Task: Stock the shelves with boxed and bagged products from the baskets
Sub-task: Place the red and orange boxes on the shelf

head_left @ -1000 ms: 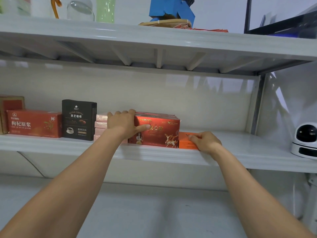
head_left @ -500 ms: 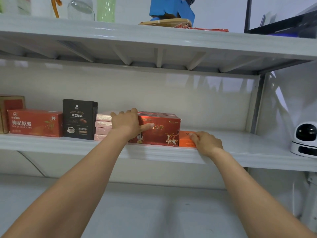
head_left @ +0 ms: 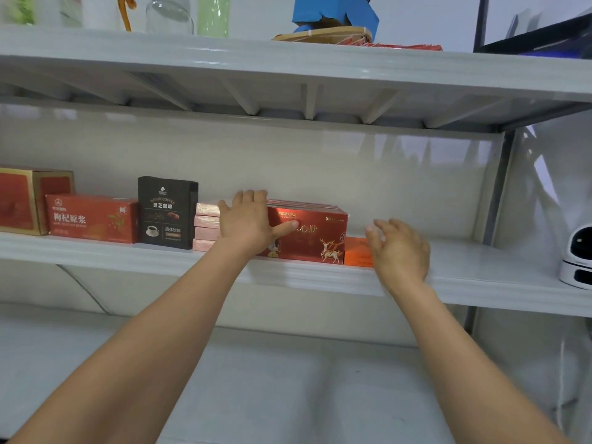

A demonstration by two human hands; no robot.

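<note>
On the middle white shelf [head_left: 464,274] stands a red box with a deer print [head_left: 315,237]. My left hand [head_left: 248,221] rests on its top left corner, fingers over the top and thumb pressed on the front. A small orange box [head_left: 357,253] lies flat against the red box's right end. My right hand [head_left: 400,248] hovers just in front of the orange box, fingers spread and relaxed, holding nothing. A stack of pink boxes [head_left: 206,227] sits to the left, partly behind my left hand.
Further left stand a black coffee box [head_left: 166,213], a long red box [head_left: 91,217] and a red and gold box [head_left: 30,200]. A white camera device [head_left: 576,256] sits at the shelf's right end. The upper shelf [head_left: 288,64] holds jars and a blue object [head_left: 334,11].
My right hand let go of the orange box and lifted off it with fingers spread. My left hand stayed on the red deer box.
</note>
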